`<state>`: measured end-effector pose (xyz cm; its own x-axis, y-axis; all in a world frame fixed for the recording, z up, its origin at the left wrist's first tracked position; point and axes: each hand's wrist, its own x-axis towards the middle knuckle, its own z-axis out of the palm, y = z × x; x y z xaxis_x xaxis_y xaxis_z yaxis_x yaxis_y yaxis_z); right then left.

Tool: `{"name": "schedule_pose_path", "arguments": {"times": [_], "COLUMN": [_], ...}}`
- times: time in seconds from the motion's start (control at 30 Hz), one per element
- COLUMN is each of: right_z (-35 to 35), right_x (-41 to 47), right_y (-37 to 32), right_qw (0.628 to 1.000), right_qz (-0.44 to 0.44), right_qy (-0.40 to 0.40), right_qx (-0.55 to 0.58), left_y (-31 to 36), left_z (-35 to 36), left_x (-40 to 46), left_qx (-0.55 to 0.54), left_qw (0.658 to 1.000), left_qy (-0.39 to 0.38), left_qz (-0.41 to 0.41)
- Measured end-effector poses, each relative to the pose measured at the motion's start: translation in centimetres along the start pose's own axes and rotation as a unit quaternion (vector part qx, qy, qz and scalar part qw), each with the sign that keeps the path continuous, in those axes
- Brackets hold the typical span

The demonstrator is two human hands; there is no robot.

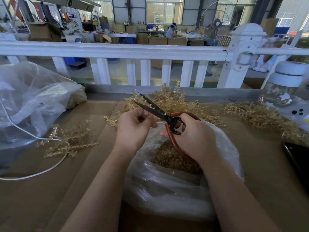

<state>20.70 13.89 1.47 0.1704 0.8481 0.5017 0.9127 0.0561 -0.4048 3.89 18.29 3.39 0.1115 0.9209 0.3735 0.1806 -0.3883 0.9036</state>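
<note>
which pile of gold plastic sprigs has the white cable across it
The small left pile, beside the big clear bag: the white cable loops through it. The pile behind the scissors and the far-right pile have none.

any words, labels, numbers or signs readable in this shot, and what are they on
No text here can be read.
yellow sign on a far machine: too small and blurred to read.
glass jar: star stickers only, no words.
scissors: no marking visible.

The right hand (pixel 192 136) grips red-handled scissors (pixel 155 109) (blades parted) over a clear bag (pixel 167 195); the left hand (pixel 135 126) curls just beside the blades.
</note>
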Motion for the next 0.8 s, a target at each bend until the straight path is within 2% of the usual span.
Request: {"name": "schedule_pose_path", "arguments": {"times": [0.53,0.8], "right_z": [0.6,0.83], "right_x": [0.17,0.04], "right_y": [0.29,0.66], "right_qw": [1.0,0.996], "right_qz": [0.0,0.023], "right_qy": [0.017,-0.045], "right_qx": [0.025,0.077], "left_y": [-0.5,-0.46], "left_z": [0.05,0.62], "left_x": [0.27,0.35], "left_qx": [-0.054,-0.19], "left_qw": [0.998,0.973], "left_qy": [0.002,0.038], "left_qz": [-0.015,-0.127]}}
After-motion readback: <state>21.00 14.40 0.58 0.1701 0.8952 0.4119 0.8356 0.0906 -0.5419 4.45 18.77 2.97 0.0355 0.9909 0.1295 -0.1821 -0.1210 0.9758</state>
